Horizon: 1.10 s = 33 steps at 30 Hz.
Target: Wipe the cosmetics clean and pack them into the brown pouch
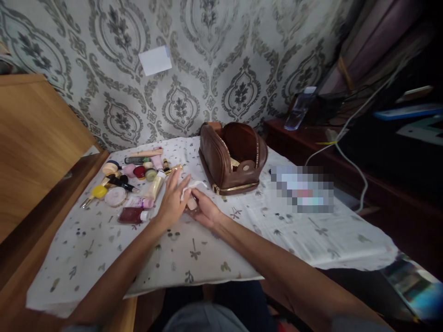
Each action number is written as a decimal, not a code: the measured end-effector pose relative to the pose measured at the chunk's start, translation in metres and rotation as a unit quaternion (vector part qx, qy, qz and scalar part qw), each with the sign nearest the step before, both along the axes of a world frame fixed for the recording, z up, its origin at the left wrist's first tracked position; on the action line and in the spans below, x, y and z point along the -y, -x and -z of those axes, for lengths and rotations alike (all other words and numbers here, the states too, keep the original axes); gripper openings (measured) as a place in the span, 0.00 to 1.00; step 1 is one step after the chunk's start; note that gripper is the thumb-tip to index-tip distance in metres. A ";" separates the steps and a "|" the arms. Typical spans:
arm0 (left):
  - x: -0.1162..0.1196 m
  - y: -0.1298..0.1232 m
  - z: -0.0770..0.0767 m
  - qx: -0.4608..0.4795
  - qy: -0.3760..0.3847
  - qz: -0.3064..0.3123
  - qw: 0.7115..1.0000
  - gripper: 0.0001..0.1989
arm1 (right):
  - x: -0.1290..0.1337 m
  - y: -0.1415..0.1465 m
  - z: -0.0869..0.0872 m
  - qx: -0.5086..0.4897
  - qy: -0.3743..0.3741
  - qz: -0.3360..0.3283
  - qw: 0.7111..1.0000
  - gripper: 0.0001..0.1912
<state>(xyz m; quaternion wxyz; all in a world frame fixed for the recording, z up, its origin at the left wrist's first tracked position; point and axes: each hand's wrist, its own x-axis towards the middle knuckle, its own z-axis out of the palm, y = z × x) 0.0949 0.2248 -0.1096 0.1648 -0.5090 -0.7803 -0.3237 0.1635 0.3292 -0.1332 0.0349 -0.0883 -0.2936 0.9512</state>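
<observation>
Near the table's middle, my right hand (207, 210) is closed around a small glassy container (192, 203) with a beige face. Part of it is hidden by the fingers. My left hand (172, 198) meets it from the other side, its fingers long and slightly apart, with a thin white tissue (198, 183) caught between thumb and fingers against the container. To the left lie a cream tube (156, 186), a pink-and-white tube (140, 203) and a dark red bottle (131, 215). Behind my right hand stands a brown toiletry bag (238, 177), unzipped, its inside mostly in shadow.
Several cosmetics, including a round pink compact (115, 197) and a yellow-capped item (99, 192), crowd the table's left side. A blurred-out flat item (304, 189) lies at right on the patterned cloth (194, 258). Beyond stand a clear bottle (300, 110) and a white cable (351, 163).
</observation>
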 end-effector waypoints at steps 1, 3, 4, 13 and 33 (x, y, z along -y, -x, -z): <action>-0.003 0.006 -0.004 0.027 -0.009 -0.013 1.000 0.19 | 0.001 -0.002 -0.003 -0.004 0.004 -0.005 1.000 0.11; -0.006 0.016 -0.012 0.102 -0.012 -0.023 0.994 0.19 | 0.002 -0.008 -0.009 -0.015 -0.001 -0.017 1.000 0.14; -0.007 0.020 -0.015 0.142 -0.012 -0.024 0.989 0.19 | 0.001 -0.010 -0.011 -0.019 -0.008 -0.024 1.000 0.15; 0.000 0.033 -0.017 0.337 -0.076 -0.072 0.936 0.30 | 0.003 -0.010 -0.008 -0.024 -0.036 -0.116 0.992 0.15; -0.007 -0.004 0.005 0.044 -0.015 -0.001 0.999 0.25 | 0.002 -0.004 -0.007 0.025 -0.017 0.009 1.000 0.13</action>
